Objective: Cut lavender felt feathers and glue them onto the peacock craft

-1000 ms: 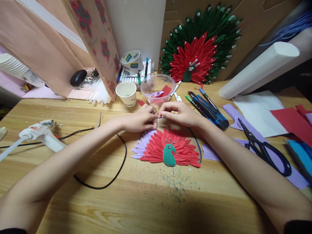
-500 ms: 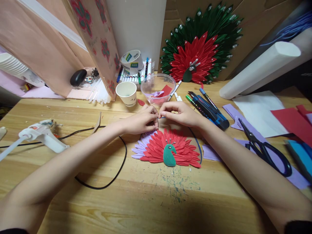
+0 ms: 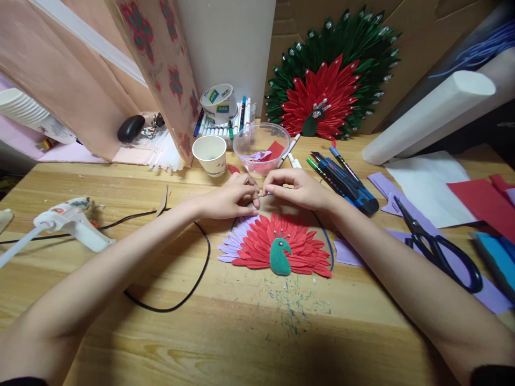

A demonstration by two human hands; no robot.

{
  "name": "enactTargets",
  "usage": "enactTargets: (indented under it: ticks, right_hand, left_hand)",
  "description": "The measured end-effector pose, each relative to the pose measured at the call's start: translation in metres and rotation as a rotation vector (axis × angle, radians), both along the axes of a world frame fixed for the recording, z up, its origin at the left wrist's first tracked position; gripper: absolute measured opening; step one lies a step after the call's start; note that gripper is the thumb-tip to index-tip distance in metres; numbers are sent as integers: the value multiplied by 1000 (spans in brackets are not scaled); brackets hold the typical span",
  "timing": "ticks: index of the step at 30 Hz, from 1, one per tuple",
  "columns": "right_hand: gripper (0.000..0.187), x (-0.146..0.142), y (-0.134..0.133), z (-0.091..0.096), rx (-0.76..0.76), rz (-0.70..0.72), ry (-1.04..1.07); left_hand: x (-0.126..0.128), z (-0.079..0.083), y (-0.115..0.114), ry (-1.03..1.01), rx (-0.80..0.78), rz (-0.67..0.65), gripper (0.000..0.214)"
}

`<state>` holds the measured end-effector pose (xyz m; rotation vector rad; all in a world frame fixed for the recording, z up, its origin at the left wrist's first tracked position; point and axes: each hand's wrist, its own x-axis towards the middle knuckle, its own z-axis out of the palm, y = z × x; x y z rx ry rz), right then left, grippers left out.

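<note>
Whether left grip (image 3: 235,197) or right grip (image 3: 296,187) holds anything is unclear, the peacock (image 3: 278,247) lying just nearside.

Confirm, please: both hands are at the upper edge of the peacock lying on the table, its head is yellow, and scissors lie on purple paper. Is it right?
Not fully: the head camera view shows the head of the peacock is green, not yellow. Otherwise, left hand and right hand are at its upper edge, and scissors lie on purple paper.
</note>
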<state>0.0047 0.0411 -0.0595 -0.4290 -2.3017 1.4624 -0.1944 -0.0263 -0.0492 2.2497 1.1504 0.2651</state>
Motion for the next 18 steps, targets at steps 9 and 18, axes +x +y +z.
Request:
enactTargets:
  ticks: [9,18]
  right_hand:
    - [21,0,1,0,5,10,9]
    - [19,0,-1,2,-31,24,6]
  left_hand:
    - [4,1,-1,-2,16,2,18]
    - [8,-4,-2,20,31,32,17]
